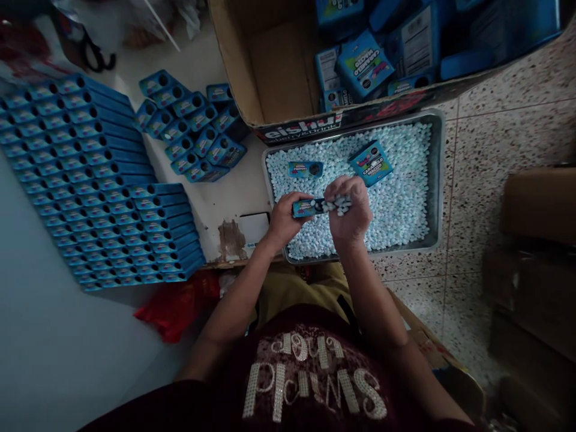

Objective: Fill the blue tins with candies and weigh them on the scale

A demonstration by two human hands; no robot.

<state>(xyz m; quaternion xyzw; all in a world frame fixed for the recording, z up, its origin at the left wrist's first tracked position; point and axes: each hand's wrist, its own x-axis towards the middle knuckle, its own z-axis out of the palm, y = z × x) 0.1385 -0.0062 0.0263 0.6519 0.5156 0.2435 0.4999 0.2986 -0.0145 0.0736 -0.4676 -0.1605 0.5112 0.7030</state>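
My left hand is closed around a small blue candy box, held over a metal tray. Pale blue and white candies fill the tray. At the box's right end, my right hand is closed on a clump of candies, some of them at the box's dark opening. Two more blue boxes lie on the candies: a narrow-side-up box just beyond my left hand, and a box with its broad face up beyond my right hand.
A large cardboard box of blue boxes stands behind the tray. At the left, many blue boxes are stacked in rows, with a looser group beside them. A white flat object lies left of the tray. Brown cartons stand at right.
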